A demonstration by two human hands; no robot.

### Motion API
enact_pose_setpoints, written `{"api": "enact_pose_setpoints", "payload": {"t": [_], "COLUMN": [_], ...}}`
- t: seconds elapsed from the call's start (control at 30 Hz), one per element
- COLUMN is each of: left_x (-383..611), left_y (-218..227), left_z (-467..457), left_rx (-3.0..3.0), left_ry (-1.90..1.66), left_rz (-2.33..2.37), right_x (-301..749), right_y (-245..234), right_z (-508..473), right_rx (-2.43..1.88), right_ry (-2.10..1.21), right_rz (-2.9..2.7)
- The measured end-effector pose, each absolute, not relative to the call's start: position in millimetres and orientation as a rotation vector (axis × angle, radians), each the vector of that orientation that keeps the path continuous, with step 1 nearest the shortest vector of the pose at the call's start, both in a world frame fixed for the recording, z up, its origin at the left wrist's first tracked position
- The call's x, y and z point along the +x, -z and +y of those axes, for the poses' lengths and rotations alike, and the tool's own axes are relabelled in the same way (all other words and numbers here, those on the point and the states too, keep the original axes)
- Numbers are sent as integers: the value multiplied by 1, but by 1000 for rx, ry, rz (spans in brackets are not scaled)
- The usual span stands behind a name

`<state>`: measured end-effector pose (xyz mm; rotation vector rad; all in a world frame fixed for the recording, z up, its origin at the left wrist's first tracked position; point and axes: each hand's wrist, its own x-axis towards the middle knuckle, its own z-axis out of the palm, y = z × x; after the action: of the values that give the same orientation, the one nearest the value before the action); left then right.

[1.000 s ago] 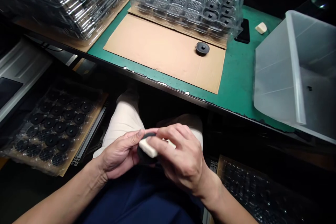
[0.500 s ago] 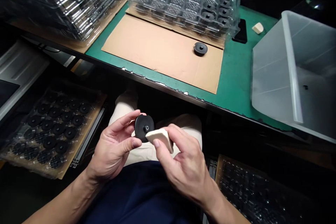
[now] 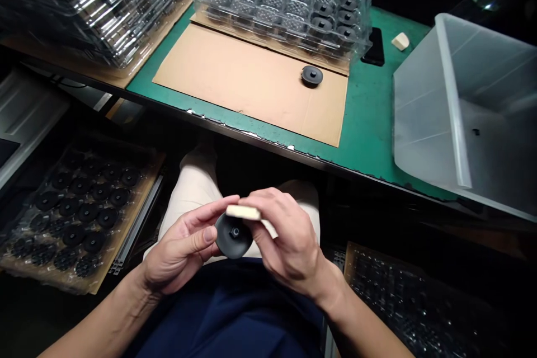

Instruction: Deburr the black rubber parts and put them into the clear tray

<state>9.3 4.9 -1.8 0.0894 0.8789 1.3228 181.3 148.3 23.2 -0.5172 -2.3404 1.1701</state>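
Both hands meet low in the middle of the frame, above the person's lap. Left hand (image 3: 184,249) pinches a black round part (image 3: 233,236) between thumb and fingers, its hub turned up toward the camera. Right hand (image 3: 289,240) is closed around a pale eraser-like block (image 3: 244,212), which lies flat across the upper edge of the black part and touches it. So the part sits between the two hands, gripped from the left side and covered at the top by the block that the right fingers press down.

Higher in the frame a green table (image 3: 377,123) runs across, with a brown cardboard sheet (image 3: 251,84) lying on it. One more black disc (image 3: 312,75) rests on the cardboard near its upper right corner, well apart from the hands. Just behind it stands a clear blister tray (image 3: 281,5); several of its right-hand pockets hold black parts. In the upper left corner lies a stack of clear trays (image 3: 96,5). A translucent plastic bin (image 3: 465,112) fills the right side, and a second pale block (image 3: 400,41) lies on the green surface left of its far corner, beside a dark flat object (image 3: 374,47).

At the lower left, below table level, a tray of black parts (image 3: 79,218) rests on cardboard. Another dark tray (image 3: 419,313) shows at the lower right, too dim to read.
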Motion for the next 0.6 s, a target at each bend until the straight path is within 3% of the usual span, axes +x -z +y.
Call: {"api": "enact_pose_setpoints", "payload": {"t": [0.17, 0.27, 0.4, 0.6], "left_x": [14, 18, 27, 34], "left_y": [-7, -5, 2, -1], "left_z": [21, 34, 44, 38], "left_rx": [1, -66, 1, 281], "left_ry": [-1440, -1456, -1442, -1393], "left_rz": [963, 1121, 1256, 1150], "right_x": [194, 196, 190, 187], "right_y": [-5, 7, 19, 24], "right_z": [144, 128, 107, 109], "right_rx": [-921, -967, -942, -1070], "right_ry": [-1691, -1987, -1920, -1985], "right_rz": [-1712, -1741, -1910, -1640]}}
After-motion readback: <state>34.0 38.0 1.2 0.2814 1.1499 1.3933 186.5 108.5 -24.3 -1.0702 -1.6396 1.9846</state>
